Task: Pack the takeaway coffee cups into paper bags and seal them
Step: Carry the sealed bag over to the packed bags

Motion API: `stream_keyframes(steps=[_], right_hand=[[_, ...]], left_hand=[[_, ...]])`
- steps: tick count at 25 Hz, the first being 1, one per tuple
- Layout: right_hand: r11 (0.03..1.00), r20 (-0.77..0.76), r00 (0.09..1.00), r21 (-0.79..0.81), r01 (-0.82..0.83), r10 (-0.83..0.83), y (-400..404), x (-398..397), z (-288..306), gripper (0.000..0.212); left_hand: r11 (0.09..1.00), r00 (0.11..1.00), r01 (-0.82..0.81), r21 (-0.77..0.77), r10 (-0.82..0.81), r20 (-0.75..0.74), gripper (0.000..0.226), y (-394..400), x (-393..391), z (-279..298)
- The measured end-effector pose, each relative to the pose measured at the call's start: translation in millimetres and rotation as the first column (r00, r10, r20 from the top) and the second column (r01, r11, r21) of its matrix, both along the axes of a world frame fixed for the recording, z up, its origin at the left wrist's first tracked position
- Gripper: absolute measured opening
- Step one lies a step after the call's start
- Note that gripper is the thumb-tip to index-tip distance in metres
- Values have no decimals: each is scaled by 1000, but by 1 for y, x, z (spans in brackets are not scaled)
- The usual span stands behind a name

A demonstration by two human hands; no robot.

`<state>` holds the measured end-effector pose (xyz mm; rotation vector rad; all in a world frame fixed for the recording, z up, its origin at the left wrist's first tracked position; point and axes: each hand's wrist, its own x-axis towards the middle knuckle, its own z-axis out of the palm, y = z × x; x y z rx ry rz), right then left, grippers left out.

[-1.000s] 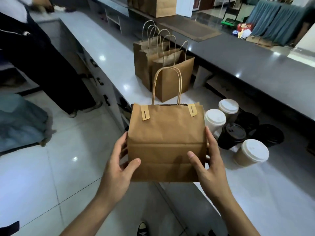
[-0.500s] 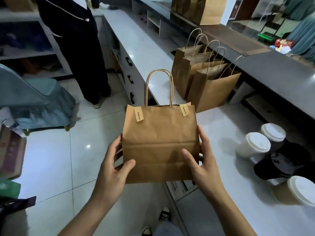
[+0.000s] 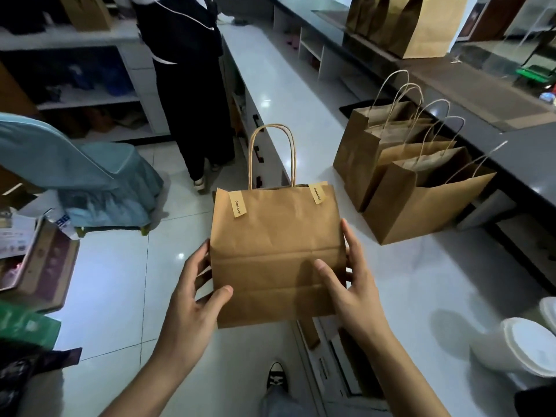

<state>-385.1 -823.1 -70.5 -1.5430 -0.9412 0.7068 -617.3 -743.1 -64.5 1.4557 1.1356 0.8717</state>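
I hold a brown paper bag [image 3: 276, 248] upright in the air, over the left edge of the white counter [image 3: 421, 281]. Its top is folded over and stuck down with two "Good luck!" stickers, and its twisted handles stand up. My left hand [image 3: 195, 299] grips the bag's lower left side. My right hand [image 3: 349, 284] grips its lower right side. Several open brown bags [image 3: 400, 191] stand in a row on the counter to the right. A white-lidded cup [image 3: 520, 347] sits at the far right edge, partly cut off.
A person in dark clothes [image 3: 192, 85] stands ahead on the left by the counter's drawers. A covered chair [image 3: 90, 182] and boxes [image 3: 42, 263] crowd the floor at left. A dark raised counter [image 3: 511, 139] runs along the right, with large bags [image 3: 415, 22] on it.
My view has swung left, so the cups slid to the right edge and the floor and chair came into sight. Both hands keep the same grip on the sealed bag.
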Motion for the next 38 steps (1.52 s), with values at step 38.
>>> stream_keyframes(steps=[38], right_hand=[[997, -23, 999, -74, 28, -30, 468, 77, -11, 71]], left_hand=[[998, 999, -32, -61, 32, -5, 65, 464, 77, -10]])
